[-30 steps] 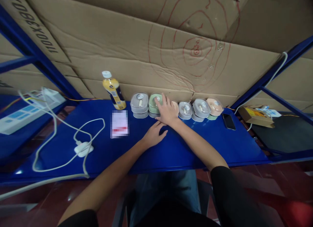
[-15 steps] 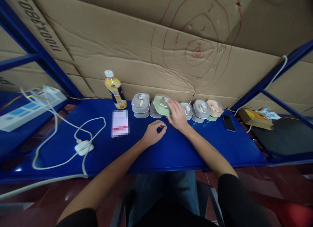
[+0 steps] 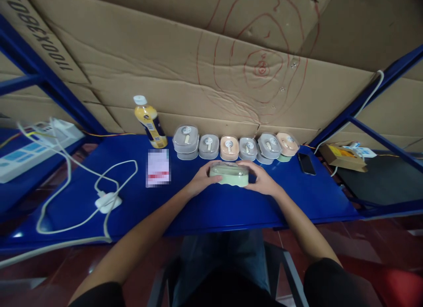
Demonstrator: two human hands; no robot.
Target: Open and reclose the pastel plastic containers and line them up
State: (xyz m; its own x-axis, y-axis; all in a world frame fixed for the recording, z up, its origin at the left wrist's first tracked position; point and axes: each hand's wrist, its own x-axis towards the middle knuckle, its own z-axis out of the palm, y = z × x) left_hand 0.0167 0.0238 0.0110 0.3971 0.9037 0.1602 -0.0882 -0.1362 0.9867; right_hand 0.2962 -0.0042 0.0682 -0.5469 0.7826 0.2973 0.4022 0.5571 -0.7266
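A pale green lidded box (image 3: 228, 174) rests on the blue shelf (image 3: 82, 183) in front of me. My left hand (image 3: 200, 181) grips its left end and my right hand (image 3: 263, 180) grips its right end, fingers curled round it. Behind it, along the cardboard wall, stands a row of similar small boxes: a grey stack (image 3: 186, 141), a grey one (image 3: 208, 146), a peach one (image 3: 229, 147), more grey ones (image 3: 248, 148) and a peach one (image 3: 287, 144) at the right end.
A yellow drink bottle (image 3: 147, 121) stands left of the row, with a small card (image 3: 157, 167) lying before it. White cable and adapter (image 3: 107, 201) lie at the left, a power strip (image 3: 29, 149) further left. A black phone (image 3: 306, 163) and a cardboard packet (image 3: 343, 157) lie at the right.
My right hand lifted the green box off the back row and brought it toward me. My left hand came up and took its other end. The box now sits between both hands.
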